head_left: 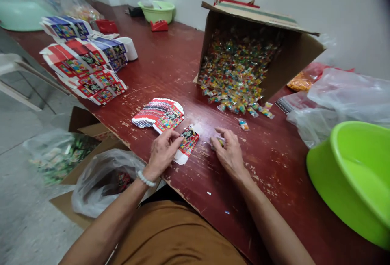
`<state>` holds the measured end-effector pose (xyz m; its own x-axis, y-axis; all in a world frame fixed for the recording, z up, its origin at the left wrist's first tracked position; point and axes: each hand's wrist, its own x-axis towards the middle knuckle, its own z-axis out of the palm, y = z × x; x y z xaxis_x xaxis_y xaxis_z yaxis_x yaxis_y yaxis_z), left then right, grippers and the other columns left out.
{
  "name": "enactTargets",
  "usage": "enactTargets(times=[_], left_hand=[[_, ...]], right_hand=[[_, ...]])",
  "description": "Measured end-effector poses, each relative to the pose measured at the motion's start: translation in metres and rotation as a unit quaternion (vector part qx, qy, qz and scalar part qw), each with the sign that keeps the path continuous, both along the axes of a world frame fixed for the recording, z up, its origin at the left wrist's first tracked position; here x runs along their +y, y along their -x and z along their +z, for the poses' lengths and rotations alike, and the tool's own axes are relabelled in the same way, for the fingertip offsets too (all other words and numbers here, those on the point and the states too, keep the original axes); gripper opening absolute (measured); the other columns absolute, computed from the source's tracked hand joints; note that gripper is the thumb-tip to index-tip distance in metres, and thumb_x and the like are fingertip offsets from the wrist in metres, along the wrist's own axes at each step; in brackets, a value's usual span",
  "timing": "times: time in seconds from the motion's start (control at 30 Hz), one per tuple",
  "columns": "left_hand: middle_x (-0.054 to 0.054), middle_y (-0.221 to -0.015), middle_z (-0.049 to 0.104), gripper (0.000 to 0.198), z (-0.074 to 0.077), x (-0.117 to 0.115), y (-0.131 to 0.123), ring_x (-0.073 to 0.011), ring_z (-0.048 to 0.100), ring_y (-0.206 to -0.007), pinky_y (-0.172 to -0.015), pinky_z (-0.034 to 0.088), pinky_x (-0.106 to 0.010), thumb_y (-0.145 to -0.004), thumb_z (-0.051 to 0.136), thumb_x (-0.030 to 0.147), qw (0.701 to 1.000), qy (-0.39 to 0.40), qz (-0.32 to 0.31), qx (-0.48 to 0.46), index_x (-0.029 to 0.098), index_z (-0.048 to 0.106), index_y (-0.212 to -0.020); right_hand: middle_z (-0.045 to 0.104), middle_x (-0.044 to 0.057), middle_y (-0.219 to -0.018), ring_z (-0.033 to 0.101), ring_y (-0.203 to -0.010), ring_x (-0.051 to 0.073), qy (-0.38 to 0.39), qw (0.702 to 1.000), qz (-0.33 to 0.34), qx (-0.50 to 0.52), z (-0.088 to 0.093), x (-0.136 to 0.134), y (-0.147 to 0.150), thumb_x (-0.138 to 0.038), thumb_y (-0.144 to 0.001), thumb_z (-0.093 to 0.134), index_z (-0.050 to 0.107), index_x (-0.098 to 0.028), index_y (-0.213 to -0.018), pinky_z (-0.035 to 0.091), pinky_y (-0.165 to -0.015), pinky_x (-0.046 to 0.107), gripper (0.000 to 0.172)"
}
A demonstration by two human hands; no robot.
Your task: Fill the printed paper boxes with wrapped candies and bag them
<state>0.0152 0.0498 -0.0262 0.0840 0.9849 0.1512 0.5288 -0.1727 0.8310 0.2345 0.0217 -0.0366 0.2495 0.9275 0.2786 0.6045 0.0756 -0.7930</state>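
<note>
My left hand (164,151) pinches the edge of a small red printed candy box (189,140), which lies flattened or only partly opened with white flaps at both ends. My right hand (229,151) is curled around a small wrapped candy (219,140) just to the right of that box. Beyond my left hand, a fanned stack of flat red boxes (158,112) rests on the table. A single wrapped candy (243,124) lies farther back. Behind it a cardboard carton (292,57) tips on its side, wrapped candies (237,70) spilling from its mouth.
Bundled red and blue flat boxes (82,61) stand at the left beside a white cup (129,48). A green basin (335,167) and plastic bags (344,94) occupy the right. Below the table's left edge sits a bag-lined carton (103,179). A tape dispenser (159,26) is at the back.
</note>
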Motion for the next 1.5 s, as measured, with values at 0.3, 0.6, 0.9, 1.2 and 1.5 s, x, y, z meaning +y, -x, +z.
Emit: enactTargets(times=[0.3,0.6,0.9,1.2,1.5], left_hand=[[-0.008,-0.089,0.073,0.044,0.041,-0.023,0.013,-0.0213,0.069,-0.075,-0.068,0.049,-0.029,-0.074,0.08,0.045,0.814,0.401,-0.239,-0.346,0.016,0.068,-0.106],[-0.008,-0.078,0.075,0.059,0.035,-0.041,0.007,-0.0226,0.07,-0.068,-0.063,0.051,-0.029,-0.056,0.09,0.053,0.757,0.416,-0.29,-0.412,0.016,0.071,-0.098],[-0.005,-0.067,0.071,0.037,0.031,-0.042,-0.001,-0.0177,0.067,-0.051,-0.051,0.053,-0.026,-0.069,0.086,0.042,0.834,0.371,-0.194,-0.36,0.012,0.07,-0.083],[-0.005,-0.097,0.073,0.042,0.033,-0.043,-0.01,-0.018,0.07,-0.086,-0.076,0.057,-0.027,-0.076,0.082,0.036,0.901,0.257,-0.115,-0.33,0.015,0.062,-0.108],[-0.004,-0.107,0.071,0.056,0.035,-0.056,-0.014,-0.0141,0.071,-0.081,-0.071,0.06,-0.024,-0.076,0.081,0.025,0.927,0.091,-0.033,-0.361,0.024,0.049,-0.122]], right_hand=[[0.068,-0.002,-0.075,0.059,-0.065,0.013,0.097,0.884,0.195,0.413,0.041,0.001,0.042,-0.047,-0.079,0.075,0.067,-0.02,-0.086,0.051,-0.065,0.027,0.028],[0.069,-0.001,-0.097,0.06,-0.043,0.008,0.184,0.797,0.325,0.474,0.057,-0.027,0.05,-0.041,-0.083,0.075,0.047,-0.031,-0.129,0.047,-0.037,0.02,0.055],[0.065,0.0,-0.098,0.057,-0.044,0.006,0.161,0.822,0.239,0.491,0.05,-0.031,0.056,-0.037,-0.075,0.083,0.055,-0.028,-0.123,0.05,-0.039,0.022,0.057],[0.067,-0.001,-0.075,0.06,-0.064,0.012,0.075,0.92,0.119,0.366,0.043,-0.021,0.05,-0.033,-0.077,0.075,0.07,-0.018,-0.093,0.05,-0.064,0.025,0.022],[0.065,-0.003,-0.084,0.059,-0.073,0.012,0.044,0.887,0.135,0.44,0.034,-0.025,0.058,-0.03,-0.079,0.076,0.064,-0.023,-0.1,0.048,-0.069,0.024,0.025]])
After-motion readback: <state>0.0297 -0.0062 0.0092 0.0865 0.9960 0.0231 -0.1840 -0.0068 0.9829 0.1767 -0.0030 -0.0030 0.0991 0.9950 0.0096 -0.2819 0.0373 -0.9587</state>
